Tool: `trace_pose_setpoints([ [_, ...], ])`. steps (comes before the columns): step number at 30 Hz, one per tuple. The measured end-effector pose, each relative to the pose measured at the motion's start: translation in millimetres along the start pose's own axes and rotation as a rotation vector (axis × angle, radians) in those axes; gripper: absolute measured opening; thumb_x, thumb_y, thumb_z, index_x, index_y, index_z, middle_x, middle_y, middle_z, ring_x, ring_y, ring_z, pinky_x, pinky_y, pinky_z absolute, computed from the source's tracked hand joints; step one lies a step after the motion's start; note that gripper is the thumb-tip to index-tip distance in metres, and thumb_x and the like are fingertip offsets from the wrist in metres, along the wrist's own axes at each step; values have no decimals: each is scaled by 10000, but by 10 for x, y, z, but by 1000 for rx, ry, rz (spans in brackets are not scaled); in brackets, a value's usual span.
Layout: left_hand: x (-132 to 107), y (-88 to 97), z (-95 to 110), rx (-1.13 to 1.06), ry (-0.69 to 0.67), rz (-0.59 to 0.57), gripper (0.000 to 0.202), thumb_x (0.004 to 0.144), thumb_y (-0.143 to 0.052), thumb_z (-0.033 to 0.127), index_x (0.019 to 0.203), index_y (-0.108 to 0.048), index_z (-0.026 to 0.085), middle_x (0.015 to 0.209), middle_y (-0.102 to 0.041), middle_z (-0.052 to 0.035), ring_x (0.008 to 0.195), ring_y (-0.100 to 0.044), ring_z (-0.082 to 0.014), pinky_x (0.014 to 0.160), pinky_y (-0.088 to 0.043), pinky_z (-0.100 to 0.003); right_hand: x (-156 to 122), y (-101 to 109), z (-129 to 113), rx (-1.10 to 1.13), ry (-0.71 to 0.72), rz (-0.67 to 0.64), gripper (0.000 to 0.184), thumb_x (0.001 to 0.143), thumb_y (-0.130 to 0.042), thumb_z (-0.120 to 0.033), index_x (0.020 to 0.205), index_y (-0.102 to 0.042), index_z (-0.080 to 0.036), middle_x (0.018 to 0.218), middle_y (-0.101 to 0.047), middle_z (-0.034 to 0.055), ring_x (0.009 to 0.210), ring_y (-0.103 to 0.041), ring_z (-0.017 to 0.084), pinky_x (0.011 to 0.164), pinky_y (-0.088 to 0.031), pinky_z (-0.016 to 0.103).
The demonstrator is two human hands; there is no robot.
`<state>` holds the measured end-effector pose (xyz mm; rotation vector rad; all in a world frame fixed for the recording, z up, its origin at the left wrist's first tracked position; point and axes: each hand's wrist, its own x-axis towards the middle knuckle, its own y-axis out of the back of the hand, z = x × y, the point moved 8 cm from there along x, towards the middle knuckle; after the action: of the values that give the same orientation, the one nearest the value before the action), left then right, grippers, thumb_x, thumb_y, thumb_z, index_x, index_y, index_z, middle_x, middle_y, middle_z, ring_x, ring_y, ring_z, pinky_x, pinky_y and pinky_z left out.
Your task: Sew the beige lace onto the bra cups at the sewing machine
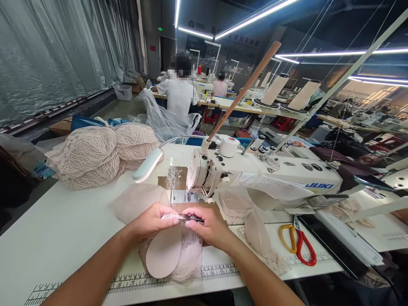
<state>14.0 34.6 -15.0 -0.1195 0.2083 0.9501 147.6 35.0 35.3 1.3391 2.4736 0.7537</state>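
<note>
My left hand and my right hand meet in front of the needle of a white JUKI sewing machine. Both are closed on a pale pink bra cup with lace trim that hangs down from them over the table's front edge. My left fingers pinch the lace edge. My right fingers also hold a small dark tool against the fabric; I cannot make out what it is. Another piece of pink lace fabric lies just behind my left hand.
A heap of lace cups sits at the table's back left. A lamp on a gooseneck hangs over the needle plate. Red-and-yellow scissors lie to the right. More lace pieces lie under the machine arm. Other people work at tables behind.
</note>
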Motion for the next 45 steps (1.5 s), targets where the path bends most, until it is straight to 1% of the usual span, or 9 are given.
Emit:
trace_pose_setpoints([
  [3, 22, -22, -47, -23, 1, -36, 425, 787, -666, 532, 684, -588, 127, 592, -288, 51, 567, -236, -93, 527, -151, -263, 35, -12, -44, -14, -4, -1, 161, 847, -622, -232, 985, -705, -226, 897, -711, -8, 830, -630, 171, 724, -456, 256],
  [10, 36, -61, -102, -58, 15, -71, 465, 781, -677, 508, 583, -449, 154, 579, -257, 57, 550, -213, -81, 508, -128, -260, 112, -131, 51, 114, 27, -4, 159, 874, -585, -226, 957, -721, -211, 893, -716, 10, 830, -637, 165, 742, -472, 267],
  [14, 22, -46, -115, -83, 48, -46, 398, 765, -690, 508, 689, -615, 124, 586, -414, 28, 561, -336, -99, 505, -240, -238, 100, -34, 220, 148, -26, 35, 165, 861, -596, -254, 961, -713, -196, 957, -719, 39, 894, -650, 190, 816, -495, 314],
  [17, 9, -22, -116, -114, 70, -16, 376, 755, -706, 493, 755, -674, 119, 625, -518, -2, 594, -416, -121, 526, -312, -237, 52, 64, 285, 159, -58, -4, 229, 846, -620, -291, 1046, -690, -204, 1062, -701, 51, 973, -642, 204, 886, -488, 347],
  [22, 4, -6, -136, -161, 80, -14, 340, 758, -721, 452, 848, -719, 125, 684, -596, -24, 627, -474, -138, 569, -355, -248, 3, 61, 230, 99, -20, -93, 217, 842, -639, -287, 1033, -703, -205, 972, -712, 39, 891, -640, 195, 798, -493, 309],
  [26, 31, -18, -157, -151, 60, -41, 332, 774, -709, 446, 749, -664, 118, 618, -471, 19, 588, -371, -106, 536, -249, -237, 32, -17, 195, 107, 12, -65, 212, 848, -638, -250, 1046, -704, -214, 950, -713, 19, 865, -636, 176, 775, -479, 282],
  [31, 62, -93, -166, -149, 31, -97, 434, 784, -702, 442, 589, -447, 149, 600, -255, 56, 578, -201, -84, 534, -109, -268, 74, -105, 138, 123, 34, -38, 193, 851, -633, -235, 1024, -715, -211, 902, -717, 10, 826, -637, 167, 744, -472, 271],
  [37, 78, -113, -222, -70, 38, -102, 470, 801, -681, 435, 576, -362, 173, 592, -220, 61, 565, -172, -81, 530, -95, -284, 96, -175, 97, 162, 6, -37, 168, 856, -618, -218, 986, -726, -214, 903, -721, 7, 838, -641, 167, 738, -470, 265],
  [45, 72, -60, -255, 8, 84, -26, 437, 773, -690, 461, 594, -425, 163, 561, -265, 70, 534, -212, -73, 486, -120, -256, 83, -154, 251, 184, -65, 20, 126, 834, -627, -231, 921, -713, -201, 863, -702, 8, 780, -619, 154, 684, -453, 251],
])
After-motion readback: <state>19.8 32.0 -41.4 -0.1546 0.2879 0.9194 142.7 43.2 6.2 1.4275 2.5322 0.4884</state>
